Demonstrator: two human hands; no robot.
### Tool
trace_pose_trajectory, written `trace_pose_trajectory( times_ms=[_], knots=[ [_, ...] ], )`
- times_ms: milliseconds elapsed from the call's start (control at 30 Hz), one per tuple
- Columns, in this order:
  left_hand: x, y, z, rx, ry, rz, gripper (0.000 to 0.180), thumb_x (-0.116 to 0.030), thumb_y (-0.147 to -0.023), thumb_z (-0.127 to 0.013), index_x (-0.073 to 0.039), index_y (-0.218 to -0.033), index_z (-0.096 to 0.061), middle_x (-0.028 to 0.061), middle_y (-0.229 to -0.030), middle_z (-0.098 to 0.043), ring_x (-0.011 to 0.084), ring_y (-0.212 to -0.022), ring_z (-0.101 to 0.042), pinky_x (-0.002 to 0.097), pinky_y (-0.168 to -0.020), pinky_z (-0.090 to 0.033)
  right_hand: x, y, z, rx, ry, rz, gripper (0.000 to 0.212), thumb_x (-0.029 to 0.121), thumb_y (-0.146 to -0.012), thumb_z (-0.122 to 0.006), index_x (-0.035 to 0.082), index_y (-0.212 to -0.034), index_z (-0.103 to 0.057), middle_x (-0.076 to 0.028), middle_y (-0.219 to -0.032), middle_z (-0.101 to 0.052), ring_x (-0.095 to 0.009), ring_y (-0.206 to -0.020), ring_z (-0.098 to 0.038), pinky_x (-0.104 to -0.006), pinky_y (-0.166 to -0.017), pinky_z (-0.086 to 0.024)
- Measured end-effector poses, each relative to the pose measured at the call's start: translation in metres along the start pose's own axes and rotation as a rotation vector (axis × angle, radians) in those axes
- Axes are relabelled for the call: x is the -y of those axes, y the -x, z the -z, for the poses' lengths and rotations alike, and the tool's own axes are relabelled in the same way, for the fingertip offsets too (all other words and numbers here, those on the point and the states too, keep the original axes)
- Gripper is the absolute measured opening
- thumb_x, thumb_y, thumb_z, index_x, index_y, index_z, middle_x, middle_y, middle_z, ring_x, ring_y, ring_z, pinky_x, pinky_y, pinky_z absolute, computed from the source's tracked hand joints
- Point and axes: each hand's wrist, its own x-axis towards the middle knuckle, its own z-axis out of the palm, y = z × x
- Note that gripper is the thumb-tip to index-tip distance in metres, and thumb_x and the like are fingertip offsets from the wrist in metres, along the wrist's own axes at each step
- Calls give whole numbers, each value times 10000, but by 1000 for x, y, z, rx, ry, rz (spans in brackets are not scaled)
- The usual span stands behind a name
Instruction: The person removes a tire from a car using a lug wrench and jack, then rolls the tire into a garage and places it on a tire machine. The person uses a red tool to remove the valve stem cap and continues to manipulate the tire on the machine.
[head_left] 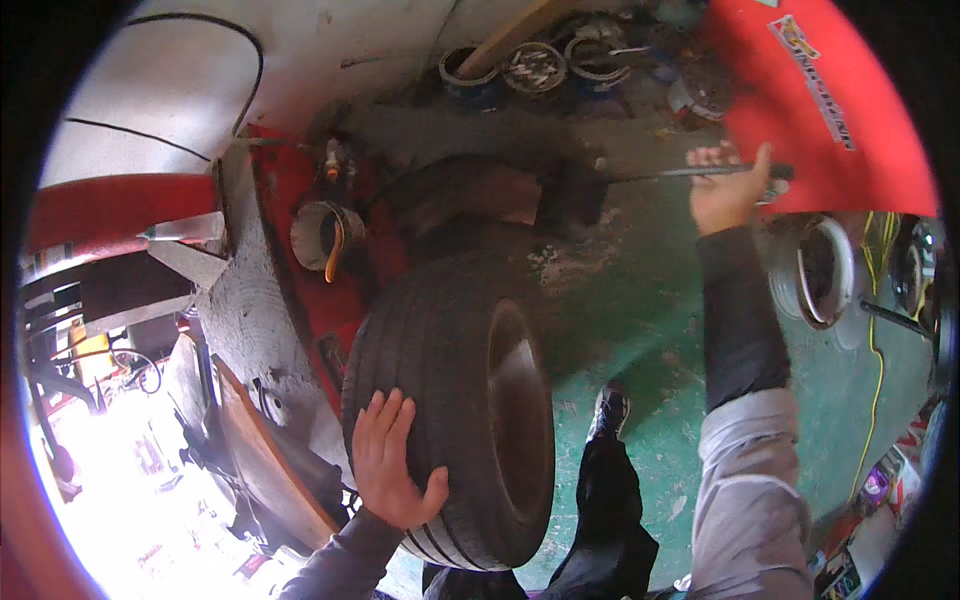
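Observation:
A black tyre on a wheel rim (520, 400) stands upright on its tread in front of me, close to a red machine (385, 225). My left hand (390, 455) lies flat on the tread (450, 360) with its fingers stretched and its thumb out to the side. Farther off at the right, my right hand (728, 190) is closed round a long dark bar (650, 177) that looks like a bead breaker arm. At the bar's left end, a broad dark plate (572, 205) hangs just beyond the tyre; whether they touch, I cannot tell.
Round tubs (535, 68) line the back wall. A large red panel (830, 100) stands at the upper right, with a pale wheel rim (822, 270) below it. A yellow cord (873, 350) runs over the green floor (665, 330). A container with an orange-handled tool (335, 250) sits on the machine.

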Motion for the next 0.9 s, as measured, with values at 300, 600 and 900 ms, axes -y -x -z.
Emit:
trace_pose_trajectory(
  times_ms=[300,600,900],
  knots=[
    [-11,-10,-4,-47,-32,-69,845,-321,-864,-732,13,-1589,-456,235,-1646,-457,443,-1569,-366,594,-1296,-239,-33,132,-155,415,733,143,523,440,-1103,-624,56,-748,-624,-16,-658,-558,-171,-608,-591,-409,-694,-588],
    [16,-3,-9,-82,-66,-100,785,-296,-934,-673,17,-1608,-420,231,-1669,-432,432,-1590,-335,562,-1315,-216,-71,186,-158,455,1053,289,621,516,-1080,-516,-10,-789,-671,-141,-708,-678,-289,-713,-697,-454,-782,-547],
    [18,0,-19,-128,-64,-64,758,-259,-932,-683,-31,-1614,-443,209,-1657,-466,405,-1587,-356,544,-1315,-234,-61,219,-69,710,881,14,885,759,-1003,-554,-96,-1137,-732,-266,-1160,-755,-331,-1126,-699,-433,-1002,-491]
  ],
)
